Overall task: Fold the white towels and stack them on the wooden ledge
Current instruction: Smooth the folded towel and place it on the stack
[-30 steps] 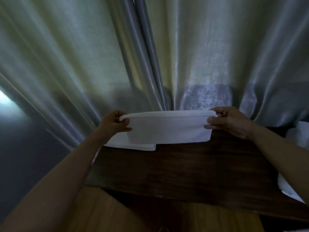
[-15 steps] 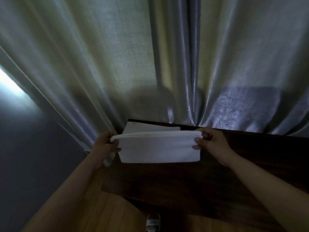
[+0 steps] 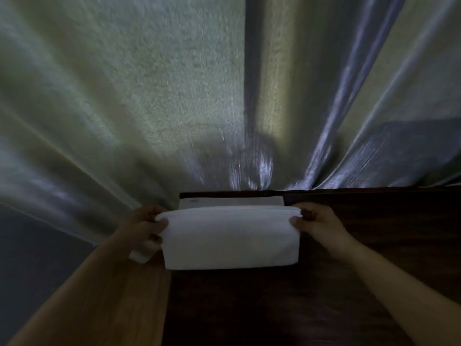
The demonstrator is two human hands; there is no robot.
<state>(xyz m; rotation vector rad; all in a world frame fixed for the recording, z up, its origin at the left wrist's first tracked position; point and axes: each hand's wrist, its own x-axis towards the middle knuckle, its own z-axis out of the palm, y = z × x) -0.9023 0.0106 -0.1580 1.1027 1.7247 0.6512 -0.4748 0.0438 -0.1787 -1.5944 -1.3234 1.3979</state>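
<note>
White folded towel (image 3: 230, 239) pinched at both ends by our left hand (image 3: 146, 227) and right hand (image 3: 316, 224), above stack (image 3: 232, 202) on wooden ledge (image 3: 374, 233).

A curtain (image 3: 154, 101) fills the upper view, hanging in long folds, pale greenish-grey at the left and centre and bluish with a sheen at the right. A deep dark fold runs down its middle. The light is dim, and a soft shadow falls low on the cloth. At the lower left shows a lighter wood floor (image 3: 139, 308), and beside it a dark grey wall (image 3: 37, 248).
</note>
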